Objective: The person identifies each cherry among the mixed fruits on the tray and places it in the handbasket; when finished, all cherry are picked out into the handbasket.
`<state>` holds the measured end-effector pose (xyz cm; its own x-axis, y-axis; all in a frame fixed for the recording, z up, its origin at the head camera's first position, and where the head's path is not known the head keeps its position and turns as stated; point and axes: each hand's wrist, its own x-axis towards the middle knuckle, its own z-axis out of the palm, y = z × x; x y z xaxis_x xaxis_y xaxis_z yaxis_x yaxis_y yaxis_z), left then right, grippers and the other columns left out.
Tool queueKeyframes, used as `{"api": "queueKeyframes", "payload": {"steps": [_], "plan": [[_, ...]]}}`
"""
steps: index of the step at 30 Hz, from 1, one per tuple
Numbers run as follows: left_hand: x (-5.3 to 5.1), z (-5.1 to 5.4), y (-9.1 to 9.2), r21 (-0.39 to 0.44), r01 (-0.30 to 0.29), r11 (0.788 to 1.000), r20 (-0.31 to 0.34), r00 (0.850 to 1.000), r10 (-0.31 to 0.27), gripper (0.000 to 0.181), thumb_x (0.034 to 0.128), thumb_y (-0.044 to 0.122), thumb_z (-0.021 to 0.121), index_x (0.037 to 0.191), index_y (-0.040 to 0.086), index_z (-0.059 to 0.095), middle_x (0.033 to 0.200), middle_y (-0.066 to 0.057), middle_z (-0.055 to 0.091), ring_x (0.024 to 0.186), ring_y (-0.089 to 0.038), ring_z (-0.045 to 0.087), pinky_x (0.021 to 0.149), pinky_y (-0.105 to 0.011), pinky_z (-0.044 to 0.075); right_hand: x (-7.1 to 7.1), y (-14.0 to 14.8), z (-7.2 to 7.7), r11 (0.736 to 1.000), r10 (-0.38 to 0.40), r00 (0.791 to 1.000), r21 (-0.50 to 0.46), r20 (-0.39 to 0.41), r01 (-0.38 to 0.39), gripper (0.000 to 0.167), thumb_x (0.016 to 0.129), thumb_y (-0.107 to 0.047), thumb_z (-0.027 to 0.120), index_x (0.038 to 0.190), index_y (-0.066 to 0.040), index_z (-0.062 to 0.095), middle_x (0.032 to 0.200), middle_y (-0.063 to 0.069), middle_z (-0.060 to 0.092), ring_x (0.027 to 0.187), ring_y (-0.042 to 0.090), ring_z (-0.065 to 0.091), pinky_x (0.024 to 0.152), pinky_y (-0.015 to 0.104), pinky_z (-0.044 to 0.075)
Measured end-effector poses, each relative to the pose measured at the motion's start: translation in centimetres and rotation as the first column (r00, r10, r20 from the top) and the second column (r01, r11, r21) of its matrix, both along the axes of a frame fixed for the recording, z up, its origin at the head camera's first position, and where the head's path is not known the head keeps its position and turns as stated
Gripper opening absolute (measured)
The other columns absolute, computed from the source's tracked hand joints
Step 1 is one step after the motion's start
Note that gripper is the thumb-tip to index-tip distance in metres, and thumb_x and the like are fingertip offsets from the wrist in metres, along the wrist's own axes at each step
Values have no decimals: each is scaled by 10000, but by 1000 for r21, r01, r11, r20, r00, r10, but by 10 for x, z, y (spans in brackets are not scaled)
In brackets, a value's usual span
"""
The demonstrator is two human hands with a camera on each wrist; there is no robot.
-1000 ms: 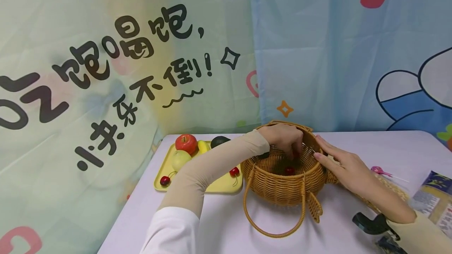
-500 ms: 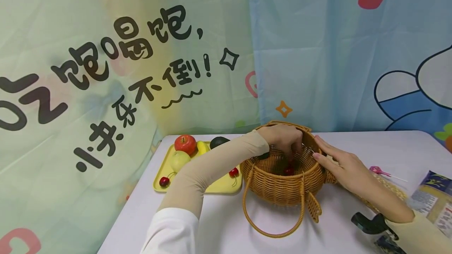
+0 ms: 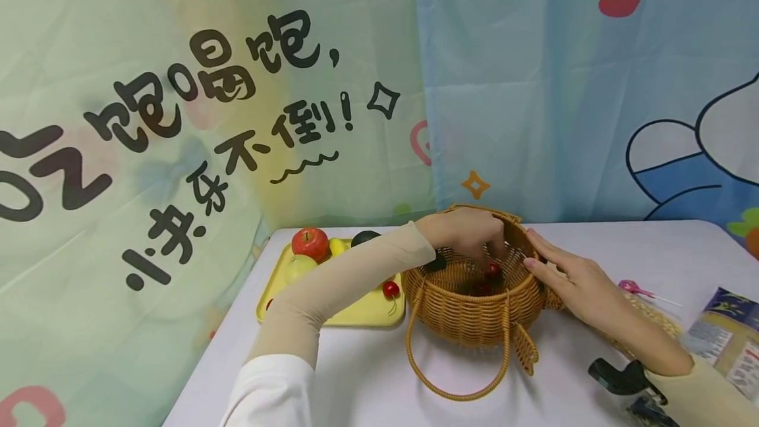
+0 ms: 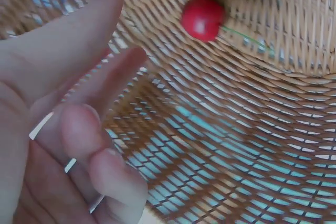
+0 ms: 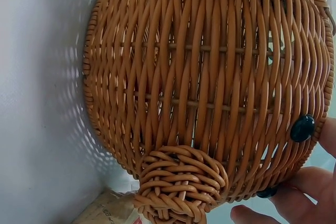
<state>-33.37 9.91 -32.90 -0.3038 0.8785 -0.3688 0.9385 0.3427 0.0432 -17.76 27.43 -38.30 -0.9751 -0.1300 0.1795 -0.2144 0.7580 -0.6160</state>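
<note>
The brown wicker basket point(image 3: 468, 318) stands on the table with its handle folded toward me. My left hand point(image 3: 465, 232) is inside its opening, fingers loosely bent and holding nothing in the left wrist view. Two red cherries lie inside the basket; one cherry point(image 4: 203, 19) with a green stem sits just beyond my left fingertips point(image 4: 109, 3), apart from them. My right hand point(image 3: 584, 282) rests on the basket's right rim with straight fingers. In the right wrist view, those fingers point(image 5: 302, 192) touch the wicker beside a dark round bead point(image 5: 303, 128).
Left of the basket, a yellow tray point(image 3: 362, 321) bears an apple point(image 3: 309, 244), a pale green fruit point(image 3: 298, 269), a banana point(image 3: 338, 246), a dark fruit point(image 3: 364, 238) and a cherry point(image 3: 391, 290). Right: a pink lollipop point(image 3: 636, 287) and a printed packet point(image 3: 726, 331).
My left hand and forearm have shifted slightly left inside the basket, and a cherry now shows below the fingers. The forearm covers more of the tray. The right hand stays at the rim.
</note>
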Motion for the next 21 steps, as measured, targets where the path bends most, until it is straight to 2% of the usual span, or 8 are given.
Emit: {"api": "queueKeyframes", "payload": {"steps": [4, 10, 15, 18, 21], "plan": [[12, 11, -12, 54, 28, 998, -47, 999, -26, 386, 938, 374, 747, 1312, 283, 718, 1317, 123, 710, 1148, -57, 684, 938, -223, 545, 0, -1, 1, 1000, -2, 1000, 3, 13, 2, 658, 1084, -482, 446, 1644, -272, 173, 1691, 164, 227, 1451, 573, 333, 1054, 765, 326], [24, 31, -29, 194, 71, 979, -86, 995, -55, 414, 981, 364, 695, 1377, 243, 672, 1300, 88, 726, 985, -32, 721, 825, -192, 553, -1, -3, -1, 1000, 2, 1000, 14, 16, -3, 660, 1086, -488, 437, 1646, -262, 169, 1685, 178, 234, 1431, 583, 353, 1038, 766, 341], [34, 45, -40, 263, 72, 962, -123, 992, -40, 455, 961, 392, 708, 1391, 250, 658, 1291, 98, 729, 908, -19, 722, 755, -183, 547, -3, -4, -2, 1000, -3, 1000, 19, 21, 3, 661, 1086, -499, 427, 1647, -262, 168, 1681, 187, 239, 1431, 587, 350, 1035, 772, 336], [44, 51, -47, 287, 82, 954, -167, 985, -35, 453, 966, 407, 701, 1394, 262, 655, 1234, 110, 752, 806, -16, 705, 680, -181, 525, -4, -3, -1, 1000, -5, 1000, 21, 26, 4, 660, 1086, -502, 422, 1647, -274, 158, 1680, 192, 239, 1427, 593, 350, 1028, 779, 334], [58, 54, -58, 327, 122, 937, -213, 976, -53, 434, 972, 411, 693, 1381, 270, 667, 1193, 124, 765, 744, -15, 685, 626, -179, 491, -4, -2, -1, 1000, -4, 1000, 20, 19, 3, 662, 1086, -495, 429, 1647, -266, 160, 1680, 191, 239, 1425, 592, 354, 1029, 780, 334]]}}
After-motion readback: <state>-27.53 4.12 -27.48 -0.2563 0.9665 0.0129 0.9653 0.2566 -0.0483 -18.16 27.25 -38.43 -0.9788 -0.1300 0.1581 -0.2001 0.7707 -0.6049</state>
